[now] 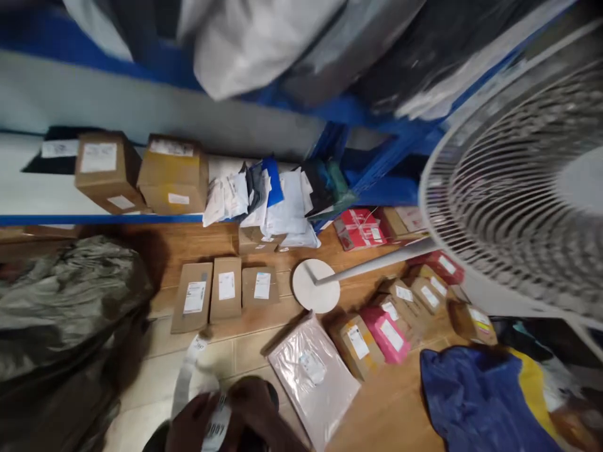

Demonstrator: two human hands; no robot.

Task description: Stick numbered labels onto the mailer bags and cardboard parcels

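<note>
At the bottom edge we see our two hands close together over the floor point(226, 351), the left hand point(191, 427) and the right hand point(257, 411) both curled around a long strip of printed labels point(188, 370), which runs up from between them and ends near three flat cardboard boxes point(225, 290) lying side by side. Just right of the hands lies a pink padded envelope point(313, 376), beyond it the round white base of a standing fan point(315, 285). A dark green bag point(61, 326) sits to our left, and two brown boxes point(141, 171) stand on the shelf point(56, 194) above.
</note>
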